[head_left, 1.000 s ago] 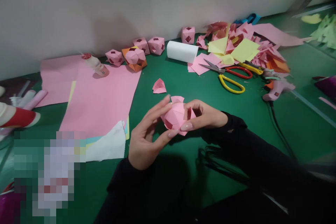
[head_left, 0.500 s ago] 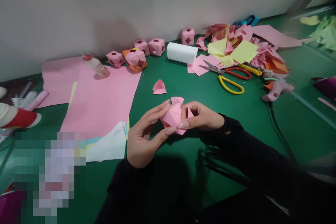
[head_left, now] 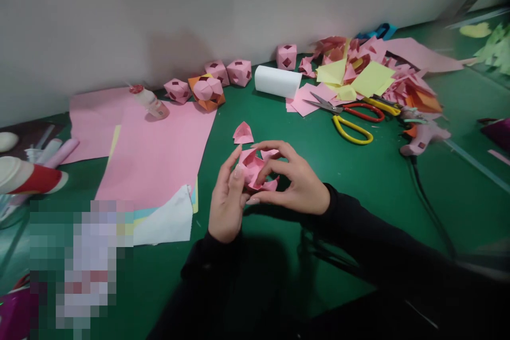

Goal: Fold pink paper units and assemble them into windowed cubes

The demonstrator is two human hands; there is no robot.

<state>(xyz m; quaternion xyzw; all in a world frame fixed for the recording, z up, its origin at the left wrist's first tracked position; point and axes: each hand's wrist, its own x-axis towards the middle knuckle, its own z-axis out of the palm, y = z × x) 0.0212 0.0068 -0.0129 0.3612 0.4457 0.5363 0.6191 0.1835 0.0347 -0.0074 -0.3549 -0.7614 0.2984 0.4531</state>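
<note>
Between my two hands is a pink folded-paper shape [head_left: 252,169], its hollow side now facing up. My left hand [head_left: 228,196] closes on its left side, thumb along the near wall. From the right, my right hand [head_left: 297,180] grips it, with fingers curled over and into the hollow and the thumb beneath the near edge. Part of the shape is hidden by the fingers. Just beyond lies a loose pink folded-paper piece [head_left: 243,133] on the green table [head_left: 319,170].
Finished-looking pink paper balls [head_left: 239,73] stand along the wall. Scissors [head_left: 346,116], a white roll [head_left: 278,81], paper scraps [head_left: 372,79] and a corded glue gun [head_left: 423,138] are to the right. Pink sheets [head_left: 159,154], a small bottle [head_left: 150,102] and a cup [head_left: 35,175] lie left.
The pink paper shape has been turned from its closed, rounded side to its hollow side. My left hand has come more upright, and my right fingers have moved over the shape's opening.
</note>
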